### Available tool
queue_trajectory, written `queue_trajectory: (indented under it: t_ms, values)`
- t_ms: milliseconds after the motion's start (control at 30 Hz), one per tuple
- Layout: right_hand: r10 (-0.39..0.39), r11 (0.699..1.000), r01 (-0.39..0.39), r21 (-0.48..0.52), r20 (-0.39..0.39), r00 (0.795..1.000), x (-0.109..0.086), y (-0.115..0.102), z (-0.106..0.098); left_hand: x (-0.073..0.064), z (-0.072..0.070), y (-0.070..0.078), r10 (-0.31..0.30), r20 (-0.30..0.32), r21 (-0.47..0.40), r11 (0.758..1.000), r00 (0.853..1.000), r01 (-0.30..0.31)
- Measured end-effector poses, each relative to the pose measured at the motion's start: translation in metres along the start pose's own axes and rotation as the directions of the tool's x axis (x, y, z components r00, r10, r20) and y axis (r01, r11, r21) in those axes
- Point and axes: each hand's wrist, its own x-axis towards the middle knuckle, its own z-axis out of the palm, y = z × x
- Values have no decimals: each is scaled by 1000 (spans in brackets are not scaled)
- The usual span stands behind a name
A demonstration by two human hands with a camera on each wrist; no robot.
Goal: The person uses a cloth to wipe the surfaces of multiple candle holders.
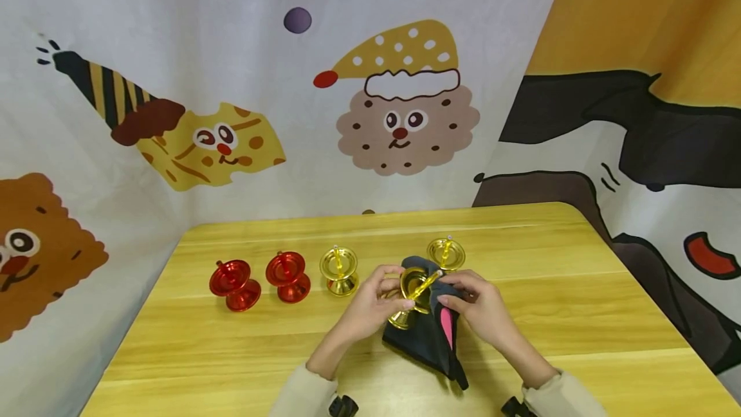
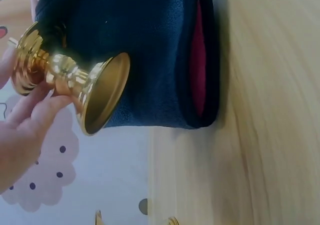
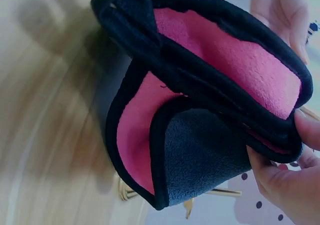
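Note:
My left hand (image 1: 370, 307) grips a gold candle holder (image 1: 399, 320), a dish on a flared foot with a thin rod in its middle. The holder is tilted, and in the left wrist view its hollow foot (image 2: 106, 95) faces the camera. Folded cloth (image 1: 413, 343), dark grey outside and pink inside with black edging, hangs from my right hand (image 1: 485, 311), whose thumb and fingers pinch it. Part of the cloth lies behind the dish, against the holder. In the right wrist view the pink side (image 3: 245, 67) shows between the folds.
Two red candle holders (image 1: 244, 295) (image 1: 294, 289) and a gold one (image 1: 343, 284) stand in a row on the left of the wooden table (image 1: 579, 314). Another gold holder (image 1: 454, 256) stands behind the cloth. A cartoon-printed curtain (image 1: 301, 147) hangs behind the table.

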Motion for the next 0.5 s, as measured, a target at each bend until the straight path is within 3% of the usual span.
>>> queue_trajectory:
  t_ms: [233,367,500]
  values:
    - [30,999,-30,-10,21,999,4,-5,-5,2,6,7,-84,6,44,996,996,84]
    - [53,998,-52,-44,24,998,4,-6,-4,3,10,4,-84,28,45,996,996,82]
    - [55,988,-53,-148,10,998,0,-7,0,3,14,-1,-55,-7,81,995,998,55]
